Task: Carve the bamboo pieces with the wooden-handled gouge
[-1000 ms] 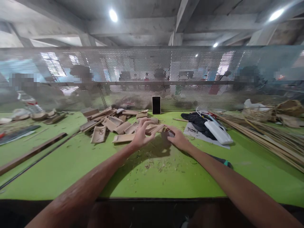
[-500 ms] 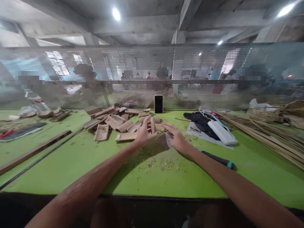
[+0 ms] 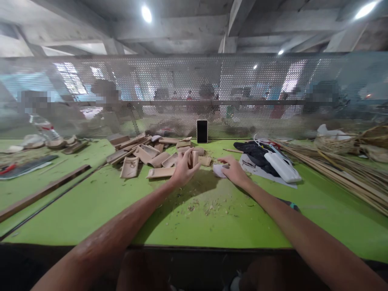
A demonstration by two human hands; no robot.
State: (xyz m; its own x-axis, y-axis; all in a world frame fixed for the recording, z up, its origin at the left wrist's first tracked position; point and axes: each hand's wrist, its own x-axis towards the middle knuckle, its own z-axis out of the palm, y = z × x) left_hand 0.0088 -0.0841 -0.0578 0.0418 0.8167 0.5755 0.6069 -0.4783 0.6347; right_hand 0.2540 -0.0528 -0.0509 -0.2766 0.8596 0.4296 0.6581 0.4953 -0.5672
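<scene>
My left hand [image 3: 182, 169] is curled around a short split bamboo piece [image 3: 195, 157] at the near edge of a pile of bamboo pieces [image 3: 159, 160]. Its fingers partly hide that piece. To the right, my right hand [image 3: 237, 171] has its bent fingers on a small pale piece of sandpaper [image 3: 218, 170], low over the green table [image 3: 194, 226]. A curved bamboo piece [image 3: 205, 161] lies between the hands. Fine shavings [image 3: 209, 207] are scattered in front of them.
A phone-like device [image 3: 202, 131] stands against the perforated screen [image 3: 169, 81]. Right are a white plastic object [image 3: 282, 166], black cloth [image 3: 256, 155], bamboo strips [image 3: 327, 171] and a dark-handled tool [image 3: 292, 205] under my forearm. A wooden bar [image 3: 45, 192] lies left.
My right hand has moved slightly right, away from my left hand, with the sandpaper. My right forearm now covers more of the dark tool handle. The left hand stays near the pile.
</scene>
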